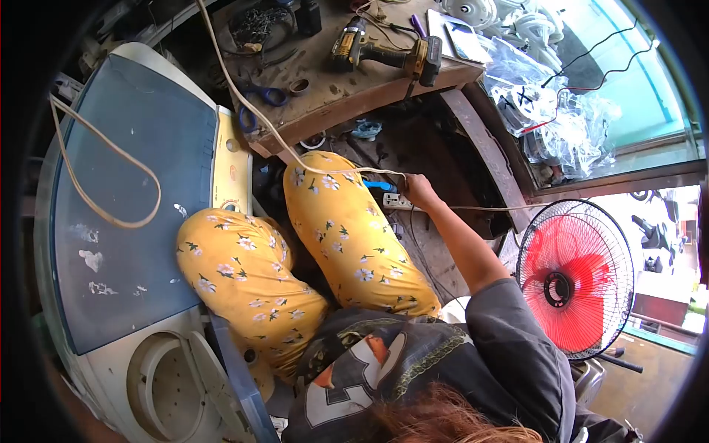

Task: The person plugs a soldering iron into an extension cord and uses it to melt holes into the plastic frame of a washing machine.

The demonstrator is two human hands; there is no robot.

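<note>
Person's hair and dark shirt (413, 362) are filling the near edge, yellow floral trousers (347, 236) beyond. Right hand (418, 190) is reaching down, grip clenching the cream cable (251, 103) just above a white power strip (397, 200) on the floor. Left hand isn't showing. Cordless drill (384, 50) is lying on the table (332, 100) farther back.

A white power strip (397, 200) lies flat on the floor just beside the yellow-trousered knee. A beige cord (258, 111) runs to it from the workbench above, taut and slightly curved.
</note>
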